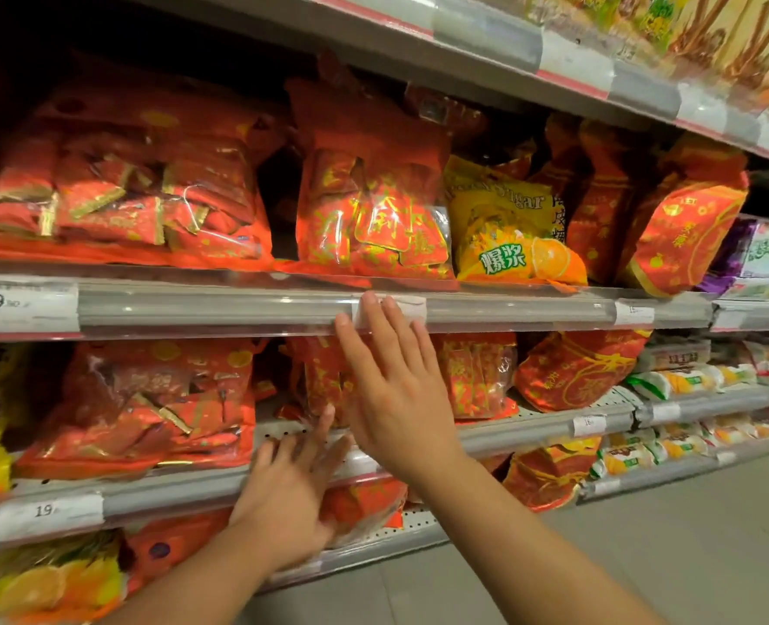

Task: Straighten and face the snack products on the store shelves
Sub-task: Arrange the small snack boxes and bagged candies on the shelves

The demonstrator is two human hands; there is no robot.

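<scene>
Red and gold candy bags fill the shelves. On the upper shelf a tall red bag point(373, 205) stands upright beside a yellow orange-candy bag point(509, 227). On the shelf below, a red bag point(319, 376) stands behind my hands. My right hand point(391, 385) is raised flat with straight fingers, its fingertips at the upper shelf's price rail point(238, 309). My left hand point(292, 489) is lower, fingers spread and straight, reaching towards the middle shelf's edge point(170, 493). Neither hand holds anything.
A heap of red candy bags point(125, 196) lies at the upper left, and another pile point(148, 408) below it. Round red pouches point(684, 227) lean at the right. White and green packets point(689, 376) fill the far right shelves. Grey floor point(644, 557) runs along the lower right.
</scene>
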